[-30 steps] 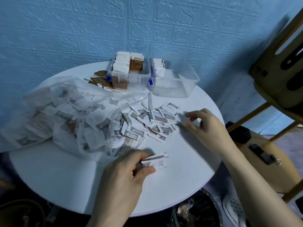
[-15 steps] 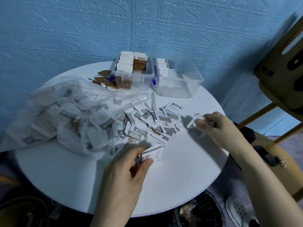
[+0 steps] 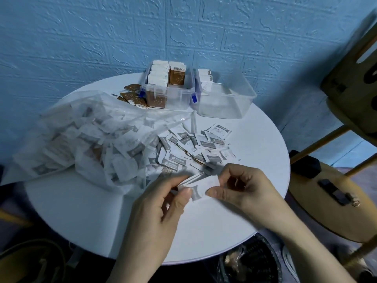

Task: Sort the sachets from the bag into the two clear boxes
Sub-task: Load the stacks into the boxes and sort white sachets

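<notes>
Your round white table point(image 3: 81, 221) meets a blue brick-textured wall point(image 3: 81, 37) | your left hand point(image 3: 155, 213) and right hand point(image 3: 242, 188) pinch white sachets point(image 3: 201, 188).

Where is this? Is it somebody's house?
Probably a room in a home, though I can't be sure. There's a small round white table pushed against a blue brick-pattern wall, a wooden chair beside it, and a slipper on the floor.

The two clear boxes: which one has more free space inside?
The right clear box: only a short row of white sachets at its back left. The left clear box is mostly full of sachets.
</notes>
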### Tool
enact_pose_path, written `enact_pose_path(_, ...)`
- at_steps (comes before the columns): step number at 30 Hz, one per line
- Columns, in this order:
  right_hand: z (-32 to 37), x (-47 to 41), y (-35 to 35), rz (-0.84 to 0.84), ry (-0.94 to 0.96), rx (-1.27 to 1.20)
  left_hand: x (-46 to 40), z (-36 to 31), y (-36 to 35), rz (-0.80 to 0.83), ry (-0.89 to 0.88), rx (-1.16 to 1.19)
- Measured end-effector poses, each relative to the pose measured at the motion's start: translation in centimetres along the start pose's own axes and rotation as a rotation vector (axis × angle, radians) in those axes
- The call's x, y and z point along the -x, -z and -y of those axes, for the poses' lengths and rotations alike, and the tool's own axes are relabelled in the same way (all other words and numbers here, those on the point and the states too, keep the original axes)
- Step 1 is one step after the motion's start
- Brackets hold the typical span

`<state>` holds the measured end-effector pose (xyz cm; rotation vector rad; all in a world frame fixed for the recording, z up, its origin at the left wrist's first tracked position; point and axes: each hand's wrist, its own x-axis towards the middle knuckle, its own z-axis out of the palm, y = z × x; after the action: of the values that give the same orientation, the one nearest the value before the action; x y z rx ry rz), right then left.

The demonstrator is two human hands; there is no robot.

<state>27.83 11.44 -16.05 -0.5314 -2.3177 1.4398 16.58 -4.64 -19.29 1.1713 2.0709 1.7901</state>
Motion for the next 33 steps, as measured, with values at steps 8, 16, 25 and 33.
enact_pose_path(8,0.0,0.0,-1.4,0.054,0.016,0.077,0.3,0.7,-0.5,-0.056,0.032,-0.072)
enact_pose_path(16,-1.4,-6.2,3.5,-0.275,0.112,0.356,0.3,0.1,-0.5,-0.045,-0.015,-0.12)
enact_pose_path(25,-3.4,-10.5,4.3,0.083,-0.083,0.633,0.3,0.1,-0.2,-0.01,-0.031,-0.117)
enact_pose_path(33,-2.3,-4.7,3.9,0.062,-0.006,0.588,0.3,0.1,-0.2,-0.008,-0.034,-0.138)
